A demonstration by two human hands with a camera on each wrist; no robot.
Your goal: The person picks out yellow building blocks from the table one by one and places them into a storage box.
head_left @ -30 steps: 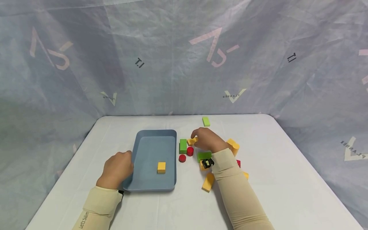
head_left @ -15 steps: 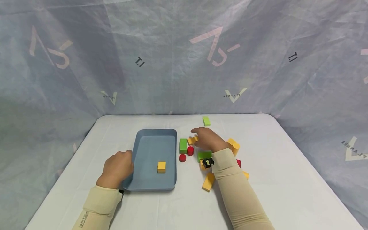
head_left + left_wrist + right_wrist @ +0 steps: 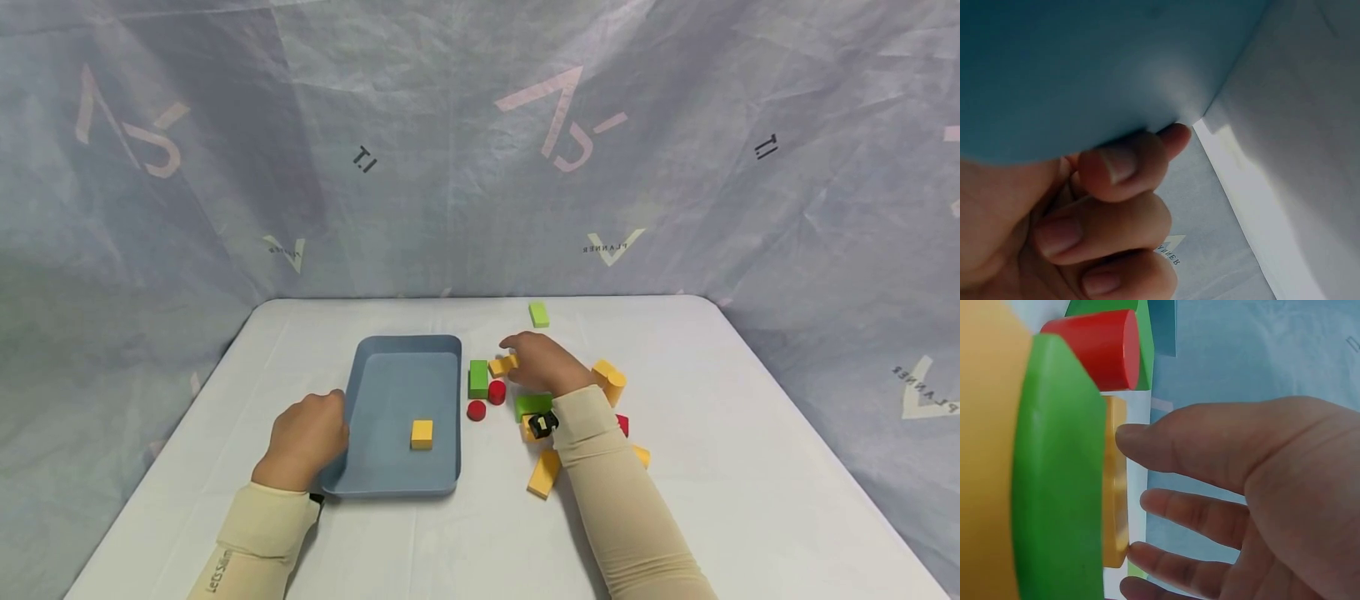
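Observation:
My left hand (image 3: 307, 437) grips the left wall of the blue-grey tray (image 3: 405, 379); in the left wrist view its curled fingers (image 3: 1110, 219) lie against the tray wall. Inside the tray sits a yellow cube (image 3: 422, 435). To the right of the tray, my right hand (image 3: 543, 362) is over a small yellow block (image 3: 502, 366), thumb and fingers spread. The right wrist view has the thumb (image 3: 1138, 442) right at that yellow block (image 3: 1115, 487). Close by are an upright green block (image 3: 478, 379), a red cylinder (image 3: 497, 392) and a flatter red cylinder (image 3: 476, 410).
Under the right wrist lie another green block (image 3: 531, 407) and a yellow piece, partly hidden. A long yellow block (image 3: 544, 473) is nearer the front. Farther right are yellow pieces (image 3: 611, 385) and a red one (image 3: 623, 425). A light green block (image 3: 538, 314) lies near the back edge.
My right index finger has straightened and lifted away from the small yellow block, which stays on the table. The left hand and the tray hold their places.

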